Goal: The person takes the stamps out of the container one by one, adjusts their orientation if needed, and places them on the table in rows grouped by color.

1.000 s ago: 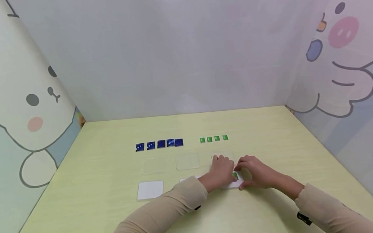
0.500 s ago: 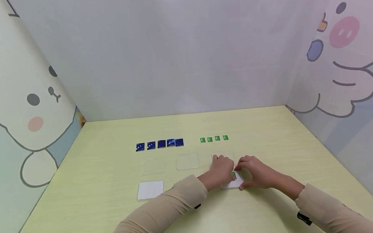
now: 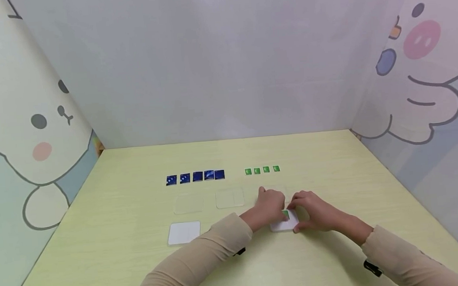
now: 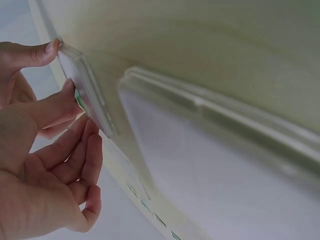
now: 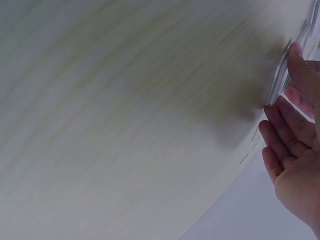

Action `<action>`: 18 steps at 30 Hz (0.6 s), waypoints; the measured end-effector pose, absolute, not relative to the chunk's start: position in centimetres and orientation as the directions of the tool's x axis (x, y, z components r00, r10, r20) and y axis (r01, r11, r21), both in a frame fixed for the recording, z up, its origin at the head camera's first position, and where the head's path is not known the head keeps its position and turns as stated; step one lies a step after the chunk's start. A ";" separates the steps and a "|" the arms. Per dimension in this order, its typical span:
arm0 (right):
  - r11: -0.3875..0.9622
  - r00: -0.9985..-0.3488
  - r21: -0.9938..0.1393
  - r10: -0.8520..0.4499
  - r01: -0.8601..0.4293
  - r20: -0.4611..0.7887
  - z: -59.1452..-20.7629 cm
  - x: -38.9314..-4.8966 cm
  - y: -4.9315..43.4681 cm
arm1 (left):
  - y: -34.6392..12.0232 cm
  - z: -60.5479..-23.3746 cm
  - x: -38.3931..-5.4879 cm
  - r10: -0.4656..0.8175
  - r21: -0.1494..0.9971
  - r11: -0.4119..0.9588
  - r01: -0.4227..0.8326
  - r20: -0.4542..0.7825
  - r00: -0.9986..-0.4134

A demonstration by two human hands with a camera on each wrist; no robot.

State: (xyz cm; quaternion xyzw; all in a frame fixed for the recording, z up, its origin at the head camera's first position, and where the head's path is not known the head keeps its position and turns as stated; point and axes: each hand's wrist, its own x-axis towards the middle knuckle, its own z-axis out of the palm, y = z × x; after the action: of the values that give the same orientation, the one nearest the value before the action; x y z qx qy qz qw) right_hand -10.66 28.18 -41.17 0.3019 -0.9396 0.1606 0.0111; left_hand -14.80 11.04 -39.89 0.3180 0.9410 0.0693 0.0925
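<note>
My left hand is at the front right of the table, over a flat white case with clear edges. A small green card lies on that case, with its two ends between my left thumb and index finger. My other left fingers are curled, as the left wrist view shows. My right hand holds the same case at its right side, thumb at the near corner and fingers at the far one. In the right wrist view the clear edge of the case shows beside my right thumb.
Another white case lies at the left; a third fills the left wrist view, hidden by my sleeve in the head view. Clear plates lie behind. Farther back are rows of blue cards and green cards.
My left hand has shifted slightly left, and the green card has moved left with it over the white case. My right hand has stayed in place at the case's side.
</note>
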 end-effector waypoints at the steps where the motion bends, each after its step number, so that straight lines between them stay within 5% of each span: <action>1: 0.766 -0.818 -0.296 -0.563 -0.570 0.117 -41.2 -10.6 28.2 | 11.0 -39.9 -14.8 0.611 0.190 0.788 0.585 -0.131 -0.781; 11: 0.770 -0.823 -0.304 -0.558 -0.560 0.103 -41.1 -10.6 28.0 | 10.7 -39.5 -15.4 0.610 0.224 0.787 0.575 -0.139 -0.780; 18: 0.778 -0.830 -0.307 -0.550 -0.548 0.089 -40.9 -10.5 27.9 | 10.0 -39.6 -16.1 0.605 0.364 0.770 0.525 -0.154 -0.781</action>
State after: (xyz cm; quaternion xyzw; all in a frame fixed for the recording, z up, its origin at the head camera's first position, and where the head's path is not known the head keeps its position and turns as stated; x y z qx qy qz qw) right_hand -10.49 27.92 -40.92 0.2911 -0.9429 0.1619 -0.0030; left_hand -16.06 9.97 -39.55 0.3034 0.9313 0.1522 0.1324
